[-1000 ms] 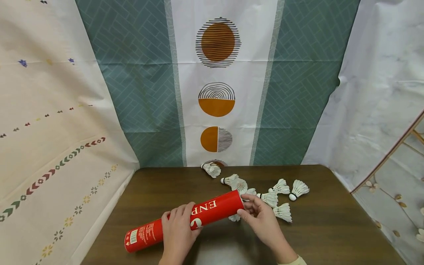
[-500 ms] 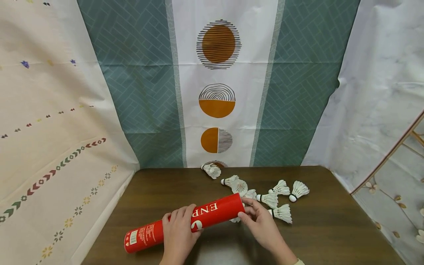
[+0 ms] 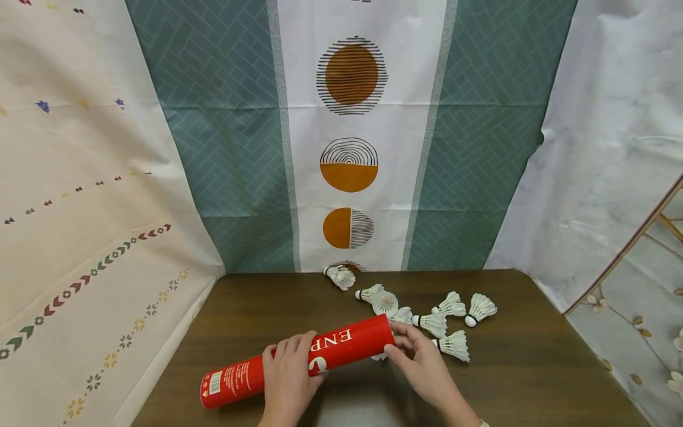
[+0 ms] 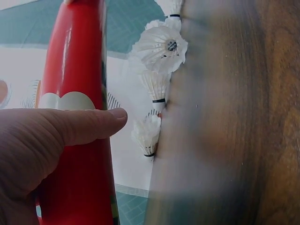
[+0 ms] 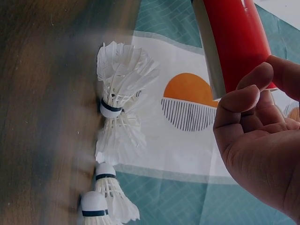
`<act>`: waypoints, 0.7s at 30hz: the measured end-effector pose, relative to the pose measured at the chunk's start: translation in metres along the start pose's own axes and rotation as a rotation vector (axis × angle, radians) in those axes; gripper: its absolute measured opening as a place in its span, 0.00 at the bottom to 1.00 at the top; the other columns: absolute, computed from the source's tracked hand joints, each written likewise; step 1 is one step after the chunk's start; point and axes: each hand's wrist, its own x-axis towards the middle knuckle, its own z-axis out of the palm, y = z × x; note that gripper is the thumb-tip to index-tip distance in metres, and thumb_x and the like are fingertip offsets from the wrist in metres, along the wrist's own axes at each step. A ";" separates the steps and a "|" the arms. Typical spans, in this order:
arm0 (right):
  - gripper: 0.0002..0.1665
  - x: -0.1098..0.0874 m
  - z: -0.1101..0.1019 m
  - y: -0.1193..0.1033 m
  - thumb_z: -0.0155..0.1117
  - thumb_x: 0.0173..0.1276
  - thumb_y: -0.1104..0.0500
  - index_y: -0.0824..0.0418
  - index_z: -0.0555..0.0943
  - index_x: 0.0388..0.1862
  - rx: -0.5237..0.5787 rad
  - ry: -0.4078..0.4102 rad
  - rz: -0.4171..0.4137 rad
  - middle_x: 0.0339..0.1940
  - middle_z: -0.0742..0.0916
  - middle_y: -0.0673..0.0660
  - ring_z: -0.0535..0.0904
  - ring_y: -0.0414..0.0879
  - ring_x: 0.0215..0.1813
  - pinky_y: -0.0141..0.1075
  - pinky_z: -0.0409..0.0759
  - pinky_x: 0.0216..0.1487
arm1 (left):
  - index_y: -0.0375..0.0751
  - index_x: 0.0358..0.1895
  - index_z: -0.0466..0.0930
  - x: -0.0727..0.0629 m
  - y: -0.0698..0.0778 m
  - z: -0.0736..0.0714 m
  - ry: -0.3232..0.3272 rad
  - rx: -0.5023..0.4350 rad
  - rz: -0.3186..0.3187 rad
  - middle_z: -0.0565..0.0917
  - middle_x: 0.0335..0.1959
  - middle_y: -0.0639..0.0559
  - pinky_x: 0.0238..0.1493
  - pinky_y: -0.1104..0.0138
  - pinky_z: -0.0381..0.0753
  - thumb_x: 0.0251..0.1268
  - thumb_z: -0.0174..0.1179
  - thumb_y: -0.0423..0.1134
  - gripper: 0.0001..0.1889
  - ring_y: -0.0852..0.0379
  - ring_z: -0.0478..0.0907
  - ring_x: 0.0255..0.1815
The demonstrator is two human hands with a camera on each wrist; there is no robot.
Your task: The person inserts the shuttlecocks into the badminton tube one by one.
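Head view has a hanging patterned cloth of teal and white panels [image 3: 240, 178] behind a brown wood-grained table [image 3: 533, 367]. Over the table slants a long red cylindrical tube with white lettering [image 3: 358, 342], gripped near its middle by the left hand [image 3: 290, 370]. The right hand [image 3: 421, 362] has bent fingers at the tube's right end; whether they pinch anything is hidden. At least eight white feathered shuttlecocks [image 3: 481, 307] lie loose around that end and farther back. Progress looks partial: the tube is secured, those shuttlecocks lie outside, and its contents cannot be seen.
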 end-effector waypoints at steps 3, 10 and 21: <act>0.31 0.000 0.001 0.001 0.75 0.71 0.61 0.64 0.78 0.70 -0.005 0.008 0.014 0.50 0.94 0.60 0.87 0.39 0.43 0.29 0.84 0.44 | 0.52 0.62 0.80 0.000 0.000 0.000 -0.002 0.006 0.002 0.89 0.55 0.47 0.62 0.36 0.75 0.29 0.92 0.50 0.47 0.42 0.84 0.56; 0.29 -0.001 0.000 0.005 0.74 0.71 0.61 0.64 0.79 0.69 -0.004 0.011 0.017 0.51 0.94 0.61 0.88 0.41 0.45 0.29 0.84 0.45 | 0.52 0.63 0.81 0.000 -0.001 0.001 -0.006 -0.006 0.008 0.89 0.55 0.47 0.64 0.37 0.75 0.29 0.92 0.50 0.47 0.42 0.83 0.57; 0.26 -0.001 -0.007 0.008 0.76 0.70 0.61 0.59 0.82 0.66 -0.023 0.072 0.042 0.48 0.95 0.56 0.88 0.42 0.45 0.29 0.83 0.44 | 0.55 0.67 0.81 0.001 0.000 -0.001 -0.022 -0.010 0.042 0.88 0.56 0.48 0.63 0.39 0.75 0.31 0.91 0.53 0.49 0.44 0.83 0.57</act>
